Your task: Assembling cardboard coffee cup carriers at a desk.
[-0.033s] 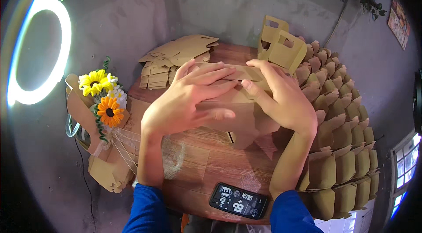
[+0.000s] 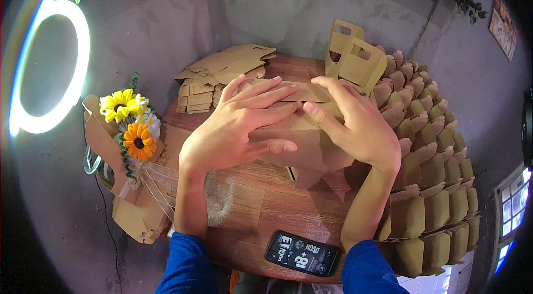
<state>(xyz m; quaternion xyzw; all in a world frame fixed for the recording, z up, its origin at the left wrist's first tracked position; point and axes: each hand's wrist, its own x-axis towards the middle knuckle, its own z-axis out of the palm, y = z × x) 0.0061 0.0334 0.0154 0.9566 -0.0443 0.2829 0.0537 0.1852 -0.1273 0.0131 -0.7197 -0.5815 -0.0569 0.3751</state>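
A brown cardboard box [image 2: 305, 147] stands on the wooden table before me, partly hidden under my hands. Across its top lies my left hand [image 2: 244, 119], palm down, its fingers stretched toward the right and its thumb apart. On the box's upper right side rests my right hand [image 2: 358, 122], open, with thumb and forefinger spread. The fingertips of both hands come close together over the top panel [image 2: 308, 92]. A small dark gap shows at the box's lower edge; what lies under my palms is hidden.
Flat cardboard blanks [image 2: 222, 63] are stacked at the back left. Two handled carriers [image 2: 363, 63] stand behind my right hand, beside rows of folded boxes [image 2: 430, 183]. Artificial flowers [image 2: 139, 141] sit at left near a ring light [image 2: 83, 44]. A phone [image 2: 302, 253] lies near the front edge.
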